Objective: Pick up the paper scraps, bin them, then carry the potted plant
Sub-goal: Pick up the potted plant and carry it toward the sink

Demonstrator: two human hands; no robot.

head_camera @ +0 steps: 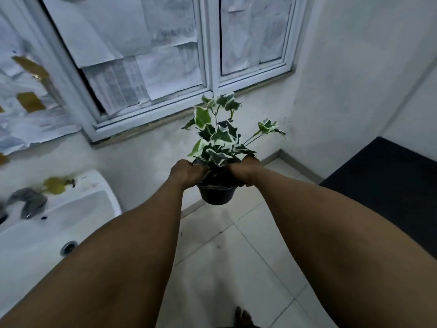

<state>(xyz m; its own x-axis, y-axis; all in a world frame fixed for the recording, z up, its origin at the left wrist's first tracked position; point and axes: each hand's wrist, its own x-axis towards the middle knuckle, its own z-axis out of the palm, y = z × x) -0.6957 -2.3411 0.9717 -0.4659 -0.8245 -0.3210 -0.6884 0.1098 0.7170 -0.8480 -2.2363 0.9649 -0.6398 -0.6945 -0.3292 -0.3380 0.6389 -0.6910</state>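
Forearms, two, bare, reaching forward. Sink [71, 209]: white, well left of the potted plant [218, 147]. Left hand [188, 174]: closed around the pot's left rim. Potted plant: variegated ivy in a dark pot, upright, held in the air above the tiled floor [236, 256], below the paper-covered window [208, 74]. Right hand [246, 170]: closed around the pot's right rim.

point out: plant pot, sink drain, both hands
plant pot [217, 194]: head view, on its dark front wall.
sink drain [68, 247]: head view, on the metal ring.
left hand [188, 172]: head view, on its back.
right hand [244, 169]: head view, on its back.
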